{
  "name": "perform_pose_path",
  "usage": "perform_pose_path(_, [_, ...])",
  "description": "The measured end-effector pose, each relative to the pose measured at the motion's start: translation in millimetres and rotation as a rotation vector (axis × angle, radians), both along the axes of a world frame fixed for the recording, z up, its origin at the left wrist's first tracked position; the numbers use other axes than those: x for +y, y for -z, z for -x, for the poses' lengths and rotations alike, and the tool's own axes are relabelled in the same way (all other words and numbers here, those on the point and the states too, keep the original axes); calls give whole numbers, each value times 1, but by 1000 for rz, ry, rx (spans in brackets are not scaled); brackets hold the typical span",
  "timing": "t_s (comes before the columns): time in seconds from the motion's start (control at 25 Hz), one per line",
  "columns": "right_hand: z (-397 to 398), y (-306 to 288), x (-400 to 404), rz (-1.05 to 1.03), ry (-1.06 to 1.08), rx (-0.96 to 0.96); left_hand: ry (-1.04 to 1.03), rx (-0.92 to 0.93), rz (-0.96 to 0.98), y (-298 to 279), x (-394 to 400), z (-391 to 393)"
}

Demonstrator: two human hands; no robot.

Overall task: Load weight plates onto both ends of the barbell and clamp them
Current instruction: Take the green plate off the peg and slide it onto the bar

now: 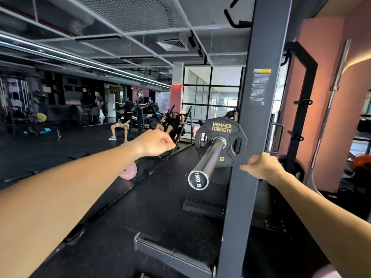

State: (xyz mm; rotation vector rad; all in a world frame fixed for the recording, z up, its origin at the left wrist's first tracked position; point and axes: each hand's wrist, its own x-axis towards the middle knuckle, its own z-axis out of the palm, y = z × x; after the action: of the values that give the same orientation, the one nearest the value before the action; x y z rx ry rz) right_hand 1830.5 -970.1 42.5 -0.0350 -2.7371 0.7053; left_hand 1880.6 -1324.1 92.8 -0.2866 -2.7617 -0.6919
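Observation:
A black weight plate with gold lettering sits on the chrome barbell sleeve, pushed to its inner end. The sleeve's end cap points toward me, and no clamp shows on it. My left hand hovers left of the plate, fingers curled in, holding nothing. Just right of the plate's lower edge, my right hand stretches its fingers toward the rim beside the rack post; I cannot tell whether they touch it.
A dark rack upright stands right of the sleeve, partly covering the plate. A pink plate lies on the black floor to the left. Rack base beams cross the floor near me. People sit at machines far back. Another bar leans at right.

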Motion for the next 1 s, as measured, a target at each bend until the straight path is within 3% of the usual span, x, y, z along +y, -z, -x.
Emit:
perform_pose_path(0.24, [-69, -24, 33, -80, -24, 38, -19, 88, -1, -23, 29, -63])
perform_pose_path(0.44, [-110, -41, 100, -91, 19, 99, 98, 154, -31, -47, 116, -82])
perform_pose_path(0.68, [-152, -28, 247, -117, 178, 94, 259, 140, 14, -38, 286, -69])
perform_pose_path(1.0, [-191, 8, 493, -119, 361, 16, 476, -2, 94, 40, 555, -32])
